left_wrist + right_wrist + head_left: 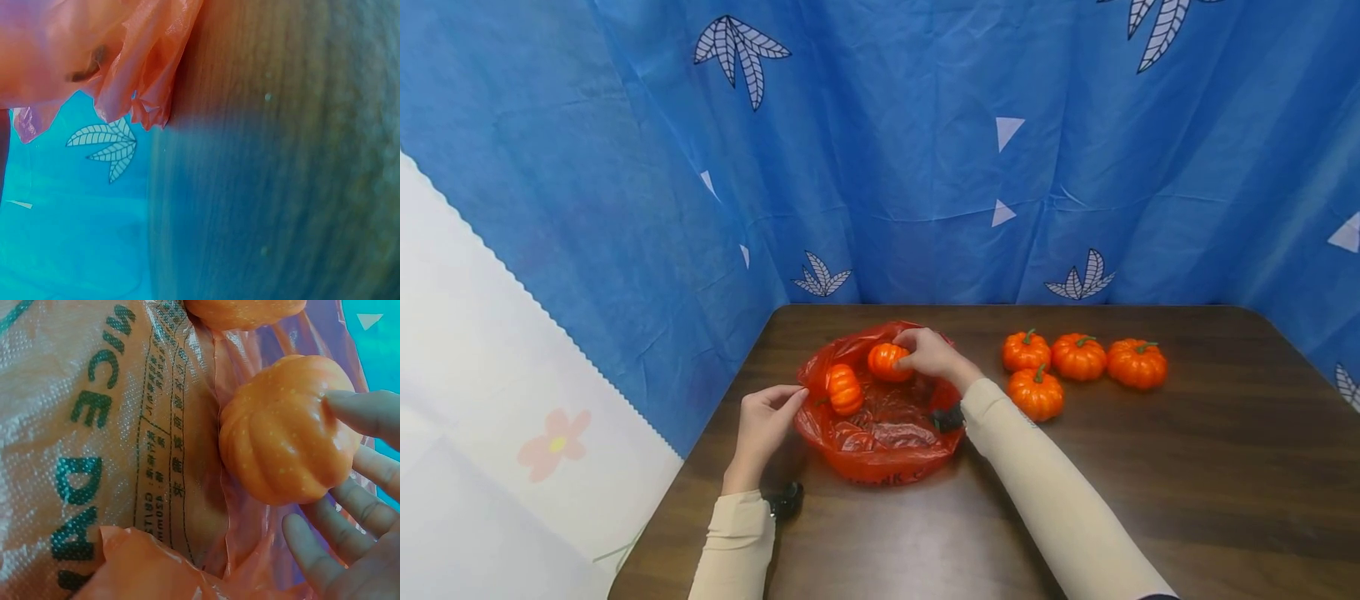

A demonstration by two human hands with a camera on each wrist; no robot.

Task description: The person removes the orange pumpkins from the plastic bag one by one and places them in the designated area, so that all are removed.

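A red plastic bag (887, 462) lies with its mouth spread wide on the table's left half. My left hand (762, 429) pinches the bag's left rim between thumb and fingers. Inside the bag mouth, my right hand (934, 354) holds a small orange pumpkin (886, 362). The right wrist view has the thumb on one side of this pumpkin (281, 431) and fingers on the other, above the printed bag wall (112, 450). Another small pumpkin (844, 389) rests in the bag's left side. The left wrist view catches bag folds (150, 56) but not the left hand.
Several more small pumpkins with green stems, one of them a front pumpkin (1036, 394), sit grouped right of the bag on the brown wooden table (1150, 483). A blue curtain (925, 150) hangs behind the table's back edge. White flowered cloth (490, 400) hangs at the left.
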